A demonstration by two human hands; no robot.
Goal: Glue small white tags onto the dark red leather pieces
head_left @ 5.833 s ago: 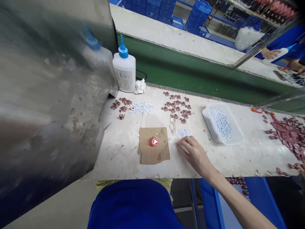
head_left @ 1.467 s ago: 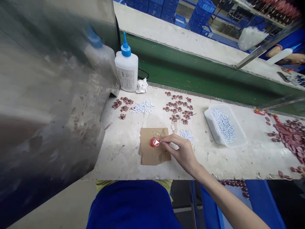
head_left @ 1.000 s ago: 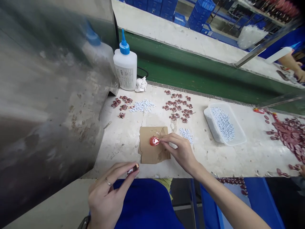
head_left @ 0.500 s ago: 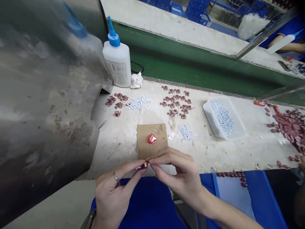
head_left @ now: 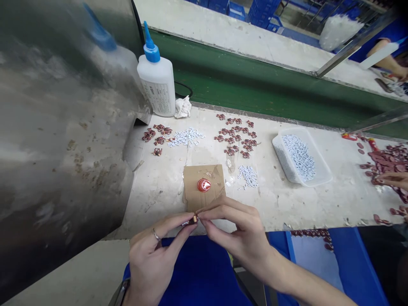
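Note:
Between thumb and forefinger, my left hand (head_left: 156,250) pinches a small brown plastic figurine (head_left: 193,220) with a light patch on it. The fingertips of my right hand (head_left: 237,227) are closed at the figurine's right end; any tiny part between them is hidden. Both hands are at the table's front edge, just below a piece of cardboard (head_left: 191,199). On the cardboard sits a round red-and-white cap or dish (head_left: 204,185). Small white-blue pieces (head_left: 248,176) lie in a pile to the right of the cardboard, and more brown figurines (head_left: 236,138) are spread out behind it.
A glue-type bottle with a blue nozzle (head_left: 157,85) stands at the back left, beside crumpled tissue (head_left: 182,107) and a metal panel (head_left: 63,127). To the right is a clear tub (head_left: 321,176) of white-blue pieces. Another person's hand (head_left: 393,179) touches brown parts at far right.
My hands stay almost still, with the figurine turned very slightly. At the far right, another person's hand has come in over the pile of brown parts.

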